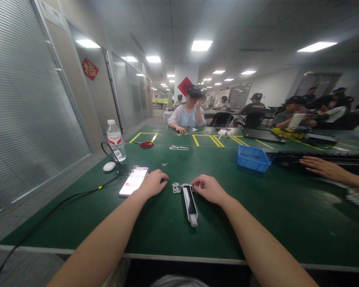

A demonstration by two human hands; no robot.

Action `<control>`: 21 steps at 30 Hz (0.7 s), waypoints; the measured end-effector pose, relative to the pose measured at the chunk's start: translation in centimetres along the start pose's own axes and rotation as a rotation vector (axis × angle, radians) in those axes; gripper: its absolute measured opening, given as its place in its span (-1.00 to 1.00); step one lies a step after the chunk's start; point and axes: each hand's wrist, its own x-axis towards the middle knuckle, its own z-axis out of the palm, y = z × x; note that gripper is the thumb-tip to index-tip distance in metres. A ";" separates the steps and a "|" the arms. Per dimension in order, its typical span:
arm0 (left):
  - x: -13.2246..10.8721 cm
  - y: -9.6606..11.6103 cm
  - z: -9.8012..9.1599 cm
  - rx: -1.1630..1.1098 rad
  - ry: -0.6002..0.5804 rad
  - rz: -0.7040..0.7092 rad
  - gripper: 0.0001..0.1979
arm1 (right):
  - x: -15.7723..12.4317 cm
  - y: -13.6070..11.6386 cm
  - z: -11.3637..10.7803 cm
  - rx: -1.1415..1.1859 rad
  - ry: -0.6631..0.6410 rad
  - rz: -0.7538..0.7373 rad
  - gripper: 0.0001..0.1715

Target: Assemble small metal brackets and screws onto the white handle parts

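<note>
My right hand (pixel 209 188) is closed, its fingertips pinching the right end of a small metal hinge-like bracket. The bracket's left plate (pixel 176 187), with holes in it, sticks out to the left. It lies across the top end of a long white-and-black object (pixel 190 204) resting on the table and pointing toward me. My left hand (pixel 154 184) rests just left of the bracket, apart from it. Its thumb and forefinger come together around something small and dark that I cannot make out. Beside that hand lies a phone (pixel 134 181) with a lit screen.
Small metal pieces (pixel 164 164) and a metal strip (pixel 178 148) lie ahead. Red-handled scissors (pixel 146 144), a water bottle (pixel 116 141), a black cable (pixel 77 194) and a blue bin (pixel 253 158) share the green table. Another person's hand (pixel 326 167) is at right; someone sits opposite.
</note>
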 end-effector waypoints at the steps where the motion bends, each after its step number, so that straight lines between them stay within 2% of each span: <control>1: 0.0 0.0 0.0 0.003 -0.002 -0.002 -0.78 | 0.0 0.0 0.0 0.003 -0.002 0.000 -0.83; 14: 0.2 0.0 0.1 -0.002 0.006 -0.046 -0.83 | 0.0 -0.2 -0.1 0.007 -0.004 0.011 -0.83; 21: 0.4 -0.6 0.5 -0.078 0.027 -0.072 -0.75 | -0.1 -0.1 0.0 -0.005 -0.004 0.003 -0.83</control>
